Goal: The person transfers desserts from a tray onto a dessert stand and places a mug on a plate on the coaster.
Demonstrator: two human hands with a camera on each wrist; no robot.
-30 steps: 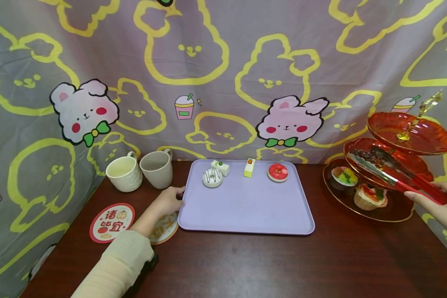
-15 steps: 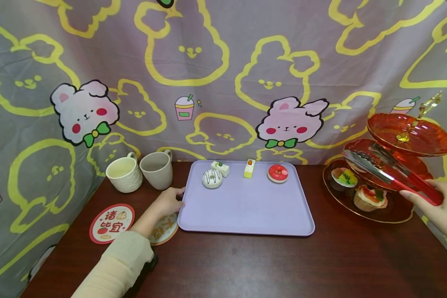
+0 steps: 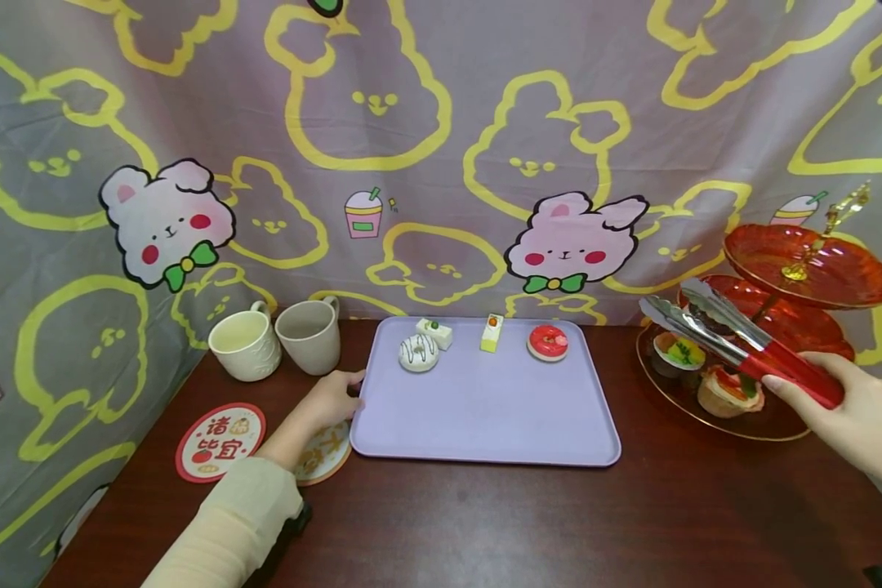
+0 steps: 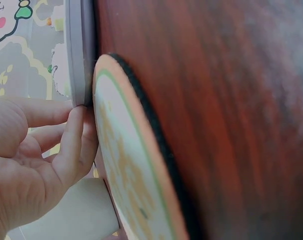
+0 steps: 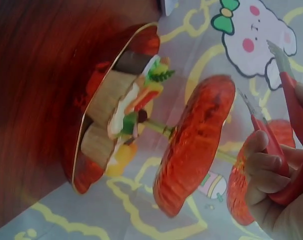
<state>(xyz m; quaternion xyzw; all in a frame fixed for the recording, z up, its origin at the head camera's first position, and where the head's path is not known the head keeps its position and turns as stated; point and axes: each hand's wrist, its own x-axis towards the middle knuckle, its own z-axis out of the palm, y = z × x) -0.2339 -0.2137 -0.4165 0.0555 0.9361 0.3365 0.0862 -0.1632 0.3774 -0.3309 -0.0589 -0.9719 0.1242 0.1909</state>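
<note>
My left hand (image 3: 329, 402) pinches the left edge of a lilac tray (image 3: 485, 416) between thumb and fingers, also seen close in the left wrist view on the tray's rim (image 4: 81, 60). On the tray lie a white striped donut (image 3: 418, 353), a white cake piece (image 3: 435, 332), a yellow-and-white cake piece (image 3: 492, 333) and a red donut (image 3: 547, 343). My right hand (image 3: 856, 412) grips red-handled tongs (image 3: 790, 371). Their metal tips are spread with nothing between them, left of the amber tiered stand (image 3: 812, 261). Cupcakes (image 3: 729, 392) sit on its lowest tier.
A cream mug (image 3: 246, 345) and a grey mug (image 3: 309, 336) stand at the back left. Two round coasters lie in front, the red-rimmed coaster (image 3: 220, 443) and another coaster (image 3: 325, 456) partly under my left arm. A patterned curtain (image 3: 426, 122) hangs behind the table.
My right hand has carried the tongs leftward, away from in front of the stand's middle tier. My left hand and the tray have stayed put.
</note>
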